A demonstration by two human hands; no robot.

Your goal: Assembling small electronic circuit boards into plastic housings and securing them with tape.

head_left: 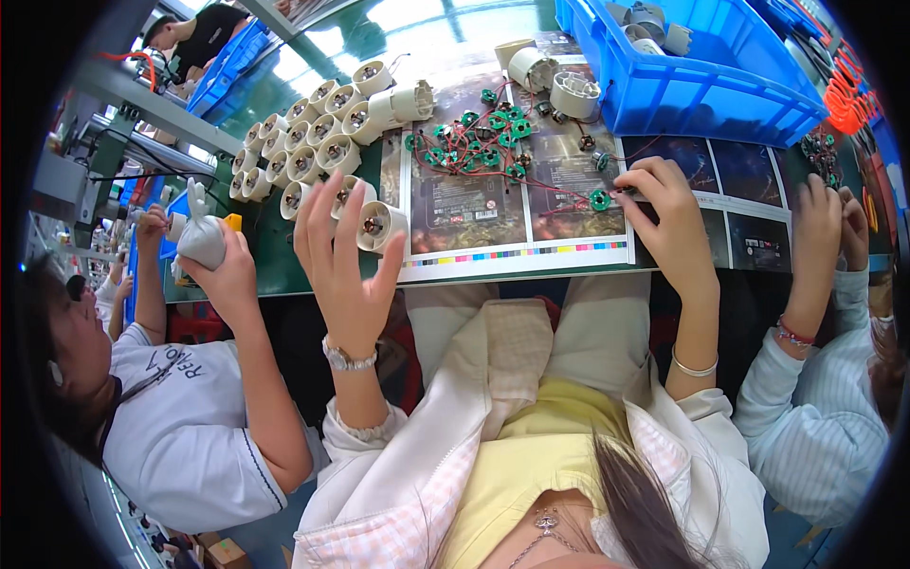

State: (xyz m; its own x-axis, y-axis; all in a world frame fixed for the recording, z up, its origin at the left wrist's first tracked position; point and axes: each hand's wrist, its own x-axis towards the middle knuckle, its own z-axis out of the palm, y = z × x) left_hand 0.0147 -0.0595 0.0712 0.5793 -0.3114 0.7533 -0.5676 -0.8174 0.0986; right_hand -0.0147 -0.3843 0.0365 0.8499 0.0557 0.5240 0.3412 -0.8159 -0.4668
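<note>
My left hand (pixel 346 261) is open, its fingers spread beside a round cream plastic housing (pixel 398 228) with a small metal part inside. The near row of similar housings (pixel 336 152) lies just beyond its fingertips. My right hand (pixel 671 223) is bent over the printed sheet, thumb and forefinger closed on red wires (pixel 618 189) at a small dark part. A round green circuit board (pixel 599 200) lies just left of those fingertips. Farther back is a tangled pile of green boards with red wires (pixel 483 137).
A blue bin (pixel 720 104) with grey plastic parts stands at the back right. Loose cream housings (pixel 574 93) sit left of it. The printed sheet (pixel 464 213) covers the green table. A person (pixel 190 417) at left holds a grey rabbit-shaped piece (pixel 201 232); another person's hand (pixel 815 223) is at right.
</note>
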